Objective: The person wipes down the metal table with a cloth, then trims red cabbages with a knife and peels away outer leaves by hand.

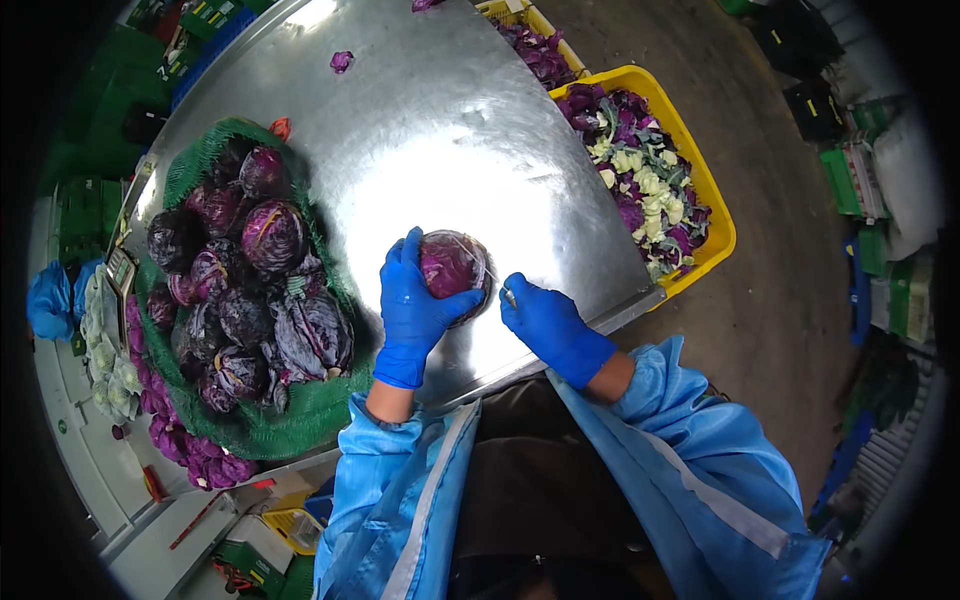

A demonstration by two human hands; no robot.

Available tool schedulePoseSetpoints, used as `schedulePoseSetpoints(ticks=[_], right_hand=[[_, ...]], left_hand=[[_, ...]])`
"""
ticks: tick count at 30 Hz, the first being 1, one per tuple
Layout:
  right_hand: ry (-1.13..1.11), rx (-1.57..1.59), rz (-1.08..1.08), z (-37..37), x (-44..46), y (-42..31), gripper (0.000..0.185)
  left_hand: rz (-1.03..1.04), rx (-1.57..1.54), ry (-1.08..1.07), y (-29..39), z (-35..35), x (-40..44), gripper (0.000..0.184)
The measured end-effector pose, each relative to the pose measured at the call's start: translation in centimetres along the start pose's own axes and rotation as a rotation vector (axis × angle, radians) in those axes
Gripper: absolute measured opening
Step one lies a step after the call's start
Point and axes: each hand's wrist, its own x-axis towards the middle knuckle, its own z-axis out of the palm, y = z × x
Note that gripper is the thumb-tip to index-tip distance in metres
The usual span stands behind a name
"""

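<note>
A red cabbage (447, 268) rests on the metal table near its front edge. My left hand (412, 305), in a blue glove, grips it from the left, with fingers over the far side and the thumb across the near side. Just right of the cabbage, my right hand (548, 325), also gloved in blue, is closed around a thin metal tool that looks like a knife (509, 297). Its blade is hard to make out against the glare. To the left, several dark red cabbages (240, 270) lie on a green mesh sack (268, 432).
A yellow crate (722, 225) of purple and pale trimmings stands at the table's right edge, with another yellow crate (545, 20) beyond it. A purple leaf scrap (342, 62) lies on the metal table (400, 120). More purple cabbages (200, 460) are below the left edge.
</note>
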Motion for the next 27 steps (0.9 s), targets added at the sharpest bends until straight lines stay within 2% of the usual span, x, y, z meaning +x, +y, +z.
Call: schedulePoseSetpoints(ticks=[3,7,8,11,12,13,14,15,16,17,19,20,21,23,24,27], right_hand=[[-0.092,-0.047,0.007,0.7,2.4,1.4,0.02],[-0.107,-0.033,-0.02,0.2,4.1,1.3,0.021],[-0.175,-0.044,0.042,-0.2,4.5,0.7,0.022],[-0.117,0.076,0.093,4.5,6.7,3.5,0.025],[-0.14,-0.022,0.077,4.6,7.3,3.2,0.034],[-0.132,-0.015,0.068,4.7,7.4,2.8,0.034],[-0.157,-0.016,0.097,4.5,6.7,2.4,0.041],[-0.171,-0.027,0.124,3.8,6.5,2.2,0.049],[-0.14,0.049,0.09,2.8,5.3,2.1,0.065],[-0.14,0.053,0.102,2.2,4.3,2.2,0.065],[-0.202,0.766,0.216,0.2,2.5,2.4,0.078],[-0.202,0.676,0.277,-2.4,1.3,1.1,0.084],[-0.192,0.672,0.279,-2.3,0.4,1.4,0.084],[0.153,0.272,0.035,-1.6,-1.6,1.8,0.078],[0.146,0.213,0.08,-1.6,-2.1,1.5,0.079],[0.143,0.19,0.034,-1.6,-1.1,2.5,0.079]], left_hand=[[0.0,0.032,-0.035,0.0,-0.1,1.2,0.102],[-0.106,-0.023,-0.127,-0.8,-0.2,3.2,0.099],[-0.106,-0.022,-0.124,-0.9,-0.3,3.6,0.099],[-0.125,-0.022,-0.118,-0.2,-0.4,3.1,0.099],[-0.135,-0.118,-0.098,-0.8,-0.4,3.0,0.098],[-0.15,-0.214,-0.075,-1.7,-0.4,2.5,0.097],[-0.14,-0.211,-0.084,-2.5,-0.3,1.7,0.097],[-0.071,-0.308,-0.078,-3.0,0.0,1.5,0.098],[-0.01,-0.406,-0.077,-3.2,0.3,1.3,0.099],[-0.01,-0.408,-0.088,-2.8,0.6,0.7,0.099],[0.123,-0.608,-0.109,-1.7,1.1,-0.3,0.103],[0.104,-0.615,-0.132,-1.4,1.3,-0.9,0.107],[0.172,-0.456,-0.084,-0.7,1.4,-1.4,0.108],[0.193,-0.121,0.037,3.2,1.3,-2.0,0.109],[0.109,-0.014,0.018,3.0,3.0,-2.5,0.109],[0.107,-0.1,0.072,2.0,3.6,-3.1,0.105]])
